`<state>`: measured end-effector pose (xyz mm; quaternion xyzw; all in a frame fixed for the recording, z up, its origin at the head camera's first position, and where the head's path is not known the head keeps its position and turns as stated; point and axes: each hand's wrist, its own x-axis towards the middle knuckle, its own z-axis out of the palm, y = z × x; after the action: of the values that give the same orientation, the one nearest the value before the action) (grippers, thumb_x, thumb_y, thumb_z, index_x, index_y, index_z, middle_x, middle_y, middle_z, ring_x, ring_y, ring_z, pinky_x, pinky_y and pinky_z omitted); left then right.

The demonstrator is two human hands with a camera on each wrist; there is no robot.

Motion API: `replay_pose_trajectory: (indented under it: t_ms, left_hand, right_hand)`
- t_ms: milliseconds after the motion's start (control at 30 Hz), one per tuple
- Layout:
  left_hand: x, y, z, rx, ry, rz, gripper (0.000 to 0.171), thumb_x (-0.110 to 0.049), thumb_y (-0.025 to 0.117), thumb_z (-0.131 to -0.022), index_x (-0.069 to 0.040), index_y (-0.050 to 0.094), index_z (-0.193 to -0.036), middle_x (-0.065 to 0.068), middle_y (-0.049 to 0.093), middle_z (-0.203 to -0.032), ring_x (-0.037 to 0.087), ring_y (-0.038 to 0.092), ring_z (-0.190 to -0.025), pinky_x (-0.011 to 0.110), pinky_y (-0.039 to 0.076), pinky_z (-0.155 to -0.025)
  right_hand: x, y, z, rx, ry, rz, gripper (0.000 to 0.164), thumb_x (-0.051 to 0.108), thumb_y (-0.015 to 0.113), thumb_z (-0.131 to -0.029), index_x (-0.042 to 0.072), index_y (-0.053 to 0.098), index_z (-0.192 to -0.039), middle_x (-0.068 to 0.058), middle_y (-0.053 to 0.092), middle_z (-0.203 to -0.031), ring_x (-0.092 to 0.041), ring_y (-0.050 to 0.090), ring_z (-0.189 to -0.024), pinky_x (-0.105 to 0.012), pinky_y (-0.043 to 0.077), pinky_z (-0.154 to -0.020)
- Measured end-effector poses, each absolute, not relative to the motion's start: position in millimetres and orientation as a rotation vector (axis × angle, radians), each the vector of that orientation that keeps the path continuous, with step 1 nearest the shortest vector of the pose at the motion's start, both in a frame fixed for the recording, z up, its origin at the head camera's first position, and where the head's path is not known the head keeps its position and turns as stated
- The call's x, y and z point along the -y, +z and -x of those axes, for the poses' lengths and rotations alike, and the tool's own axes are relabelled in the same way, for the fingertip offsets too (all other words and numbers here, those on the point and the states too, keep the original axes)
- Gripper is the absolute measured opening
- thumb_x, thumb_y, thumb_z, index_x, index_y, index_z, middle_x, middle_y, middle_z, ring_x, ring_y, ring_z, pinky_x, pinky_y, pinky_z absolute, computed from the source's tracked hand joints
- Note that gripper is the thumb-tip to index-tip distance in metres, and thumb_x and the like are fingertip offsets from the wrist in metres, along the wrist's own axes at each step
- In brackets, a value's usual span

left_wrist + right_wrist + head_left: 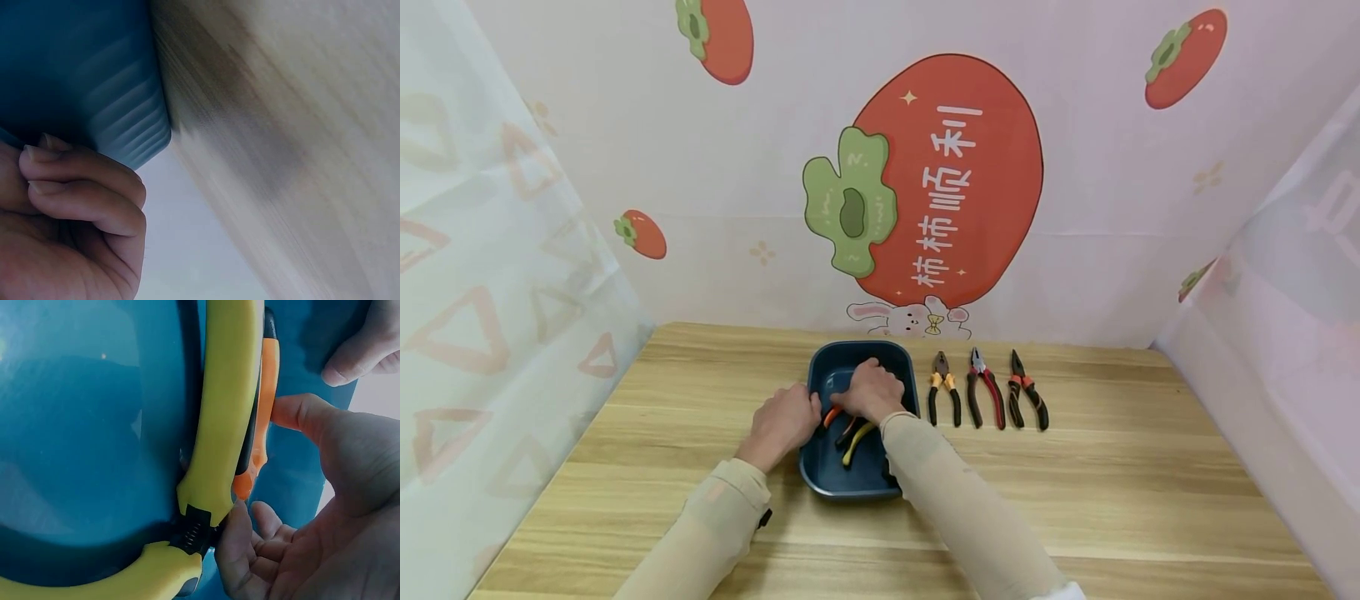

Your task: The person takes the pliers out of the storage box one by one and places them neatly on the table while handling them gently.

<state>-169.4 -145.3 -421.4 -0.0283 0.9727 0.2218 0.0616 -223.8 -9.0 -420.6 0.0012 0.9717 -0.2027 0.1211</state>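
A dark blue plastic bin point(850, 493) stands on the table with several pliers inside. At its left rim, my left hand point(784, 419) grips the wall with curled fingers point(87, 200). My right hand point(872, 390) reaches down into the bin. Its thumb presses an orange handle of the orange-and-black-handled pliers point(267, 394), and its curled fingers point(236, 544) are at the lower end of that handle, the pliers' head being hidden. Beside them lie yellow-handled pliers point(228, 406), spread wide, with a small spring near the pivot.
Right of the bin, three pliers lie in a row: yellow-and-black-handled pliers point(944, 390), red-and-black-handled pliers point(985, 390) and black-and-orange-handled pliers point(1027, 392). Behind the wooden table point(1112, 500) rises a printed cloth backdrop point(1097, 275); cloth hangs on both sides too.
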Motion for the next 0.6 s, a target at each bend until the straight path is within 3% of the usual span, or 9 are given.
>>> replay_pose_trajectory:
  t_ms: [433, 600]
  left_hand:
    - [145.5, -421.1, 169.9, -2.949, 0.663, 0.093, 0.034, -0.026, 0.046, -0.105, -0.007, 0.06, -0.08, 0.01, 0.055, -0.069, 0.027, 0.056, -0.058, 0.037, 0.045, -0.051]
    - [145.5, -422.9, 170.1, -2.952, 0.658, 0.093, 0.034, -0.025, 0.046, -0.104, -0.007, 0.059, -0.079, 0.01, 0.055, -0.068, 0.026, 0.056, -0.058, 0.037, 0.044, -0.051]
  right_hand:
    - [12.2, -422.0, 222.8, -2.825, -0.53, 0.048, 0.075, 0.055, 0.075, -0.086, -0.002, 0.05, -0.129, -0.016, 0.063, -0.108, -0.031, 0.057, -0.093, -0.049, 0.047, -0.094]
    - [13.0, -423.0, 222.0, -2.826, -0.547, 0.038, 0.075, 0.054, 0.075, -0.086, -0.002, 0.048, -0.128, -0.015, 0.063, -0.102, -0.031, 0.056, -0.091, -0.049, 0.046, -0.094]
